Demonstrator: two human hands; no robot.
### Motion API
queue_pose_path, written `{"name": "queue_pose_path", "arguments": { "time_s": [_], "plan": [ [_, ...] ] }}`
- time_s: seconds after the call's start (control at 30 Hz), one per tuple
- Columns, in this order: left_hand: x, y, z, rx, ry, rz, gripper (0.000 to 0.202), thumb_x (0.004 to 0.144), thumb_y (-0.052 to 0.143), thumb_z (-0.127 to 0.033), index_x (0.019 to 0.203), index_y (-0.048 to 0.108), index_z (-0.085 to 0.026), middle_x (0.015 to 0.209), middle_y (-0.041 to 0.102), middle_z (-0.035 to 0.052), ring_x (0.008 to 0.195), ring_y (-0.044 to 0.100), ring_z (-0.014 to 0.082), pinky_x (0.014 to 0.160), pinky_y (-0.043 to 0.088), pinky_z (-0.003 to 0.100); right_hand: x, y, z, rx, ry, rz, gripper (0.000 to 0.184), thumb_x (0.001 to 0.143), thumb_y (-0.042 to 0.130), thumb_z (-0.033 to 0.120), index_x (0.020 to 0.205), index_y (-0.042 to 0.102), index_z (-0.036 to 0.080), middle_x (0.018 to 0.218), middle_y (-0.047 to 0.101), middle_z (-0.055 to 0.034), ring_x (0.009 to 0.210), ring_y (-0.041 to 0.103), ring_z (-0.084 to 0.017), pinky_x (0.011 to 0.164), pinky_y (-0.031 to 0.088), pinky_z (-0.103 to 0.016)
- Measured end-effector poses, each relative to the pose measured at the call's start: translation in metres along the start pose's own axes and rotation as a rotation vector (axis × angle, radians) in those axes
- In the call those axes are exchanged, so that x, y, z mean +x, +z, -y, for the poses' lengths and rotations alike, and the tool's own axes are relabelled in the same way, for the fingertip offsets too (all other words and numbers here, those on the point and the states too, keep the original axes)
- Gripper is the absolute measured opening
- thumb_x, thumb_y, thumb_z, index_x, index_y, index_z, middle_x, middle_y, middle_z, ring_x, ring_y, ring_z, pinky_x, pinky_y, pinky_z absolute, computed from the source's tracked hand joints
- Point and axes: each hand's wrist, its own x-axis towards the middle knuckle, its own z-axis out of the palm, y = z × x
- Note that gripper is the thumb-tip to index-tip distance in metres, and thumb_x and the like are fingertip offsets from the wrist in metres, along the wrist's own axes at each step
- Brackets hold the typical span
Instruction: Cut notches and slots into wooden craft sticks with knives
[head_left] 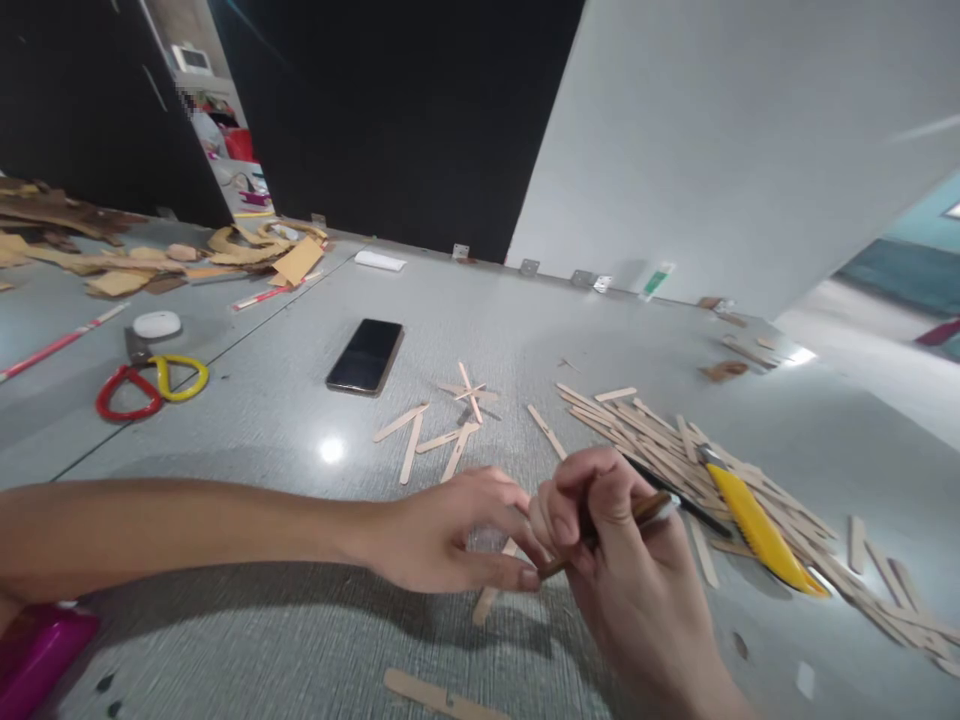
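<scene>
My right hand [626, 570] is closed around a slim brown tool [651, 507] with a pale, shiny end; most of it is hidden in the fist. Thumb and fingertips of my left hand [450, 535] come together beside the tool's lower end, in a pinch whose contents I cannot make out. A craft stick [486, 606] lies partly under the left hand. Close to the front edge of the view is a notched craft stick [442, 695]. Beyond the hands, several sticks [415, 447] are scattered, some crossed over each other.
A pile of craft sticks [660, 450] spreads to the right, with a yellow utility knife [761, 530] on top. A phone [366, 356], scissors [154, 385] and cardboard scraps [262, 250] lie to the left. A magenta object [49, 655] sits beneath my left forearm.
</scene>
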Motion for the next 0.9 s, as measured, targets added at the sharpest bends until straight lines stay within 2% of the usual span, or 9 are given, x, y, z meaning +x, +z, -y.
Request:
{"name": "queue_pose_path", "arguments": {
  "time_s": [0.13,0.23,0.37,0.43,0.47,0.53,0.57,0.67,0.9],
  "plan": [
    [-0.002,0.002,0.0,-0.197,-0.029,-0.021,0.013,0.094,0.075,-0.025,0.084,0.069,-0.019,0.104,0.071,0.0044,0.1,0.068,0.0193,0.097,0.05,0.035,0.007,0.009,0.003,0.039,-0.017,0.035,0.035,0.104,0.059,0.057,0.09,0.068,0.026,0.065,0.058,0.0048,0.049,0.041,-0.008,0.046,0.038,-0.022],
    [-0.002,0.0,-0.001,-0.109,-0.086,-0.097,0.016,0.091,0.081,-0.027,0.083,0.069,-0.019,0.1,0.069,0.0022,0.1,0.066,0.0188,0.102,0.047,0.036,0.009,0.013,0.003,0.128,0.033,0.012,0.037,0.098,0.068,0.057,0.081,0.064,0.024,0.065,0.057,0.0042,0.052,0.047,-0.01,0.051,0.044,-0.024],
    [-0.004,-0.004,0.004,0.124,-0.085,-0.084,0.024,0.092,0.08,-0.039,0.083,0.071,-0.019,0.112,0.07,0.0061,0.113,0.065,0.0227,0.11,0.041,0.042,0.006,0.01,0.002,0.32,0.186,-0.048,0.058,0.091,0.075,0.061,0.06,0.045,0.022,0.054,0.03,0.0094,0.046,0.024,-0.009,0.044,0.033,-0.023],
    [-0.007,-0.005,0.011,0.245,-0.06,-0.058,0.039,0.085,0.083,-0.055,0.1,0.073,-0.02,0.132,0.067,0.0113,0.131,0.057,0.0314,0.121,0.029,0.053,0.006,0.006,0.003,0.384,0.21,-0.085,0.062,0.091,0.072,0.065,0.058,0.043,0.022,0.052,0.024,0.0102,0.046,0.014,-0.009,0.04,0.023,-0.024],
    [-0.009,-0.005,0.016,0.308,-0.051,-0.042,0.06,0.077,0.085,-0.064,0.116,0.071,-0.02,0.143,0.062,0.0142,0.141,0.049,0.0378,0.125,0.02,0.061,0.007,0.004,0.003,0.395,0.189,-0.095,0.063,0.091,0.071,0.067,0.056,0.043,0.022,0.052,0.022,0.0101,0.046,0.011,-0.009,0.039,0.02,-0.026],
    [-0.013,-0.004,0.024,0.41,-0.066,0.035,0.096,0.067,0.084,-0.077,0.143,0.058,-0.023,0.16,0.048,0.017,0.154,0.029,0.0468,0.124,0.0,0.072,0.009,0.0,0.002,0.375,0.12,-0.088,0.066,0.092,0.069,0.066,0.054,0.039,0.022,0.05,0.019,0.0099,0.045,0.009,-0.009,0.039,0.015,-0.028],
    [-0.015,-0.004,0.027,0.442,-0.077,0.085,0.102,0.067,0.082,-0.08,0.148,0.054,-0.025,0.165,0.042,0.0163,0.156,0.023,0.0483,0.123,-0.004,0.074,0.01,-0.001,0.001,0.351,0.086,-0.073,0.067,0.093,0.069,0.064,0.053,0.036,0.022,0.049,0.017,0.0098,0.044,0.008,-0.009,0.039,0.014,-0.029],
    [-0.016,-0.007,0.029,0.484,-0.103,0.181,0.095,0.071,0.077,-0.083,0.148,0.057,-0.031,0.169,0.037,0.0128,0.158,0.021,0.0479,0.123,-0.006,0.076,0.009,0.0,-0.008,0.296,0.052,-0.033,0.067,0.099,0.065,0.056,0.053,0.03,0.022,0.048,0.016,0.0096,0.043,0.008,-0.009,0.039,0.013,-0.03],
    [-0.011,-0.013,0.02,0.526,-0.105,0.232,0.083,0.074,0.075,-0.081,0.144,0.061,-0.039,0.17,0.035,0.0126,0.157,0.023,0.0497,0.118,-0.001,0.082,0.002,0.005,-0.026,0.265,0.03,0.016,0.068,0.098,0.067,0.054,0.052,0.029,0.02,0.048,0.019,0.0091,0.043,0.013,-0.008,0.042,0.016,-0.029]
  ]
}}
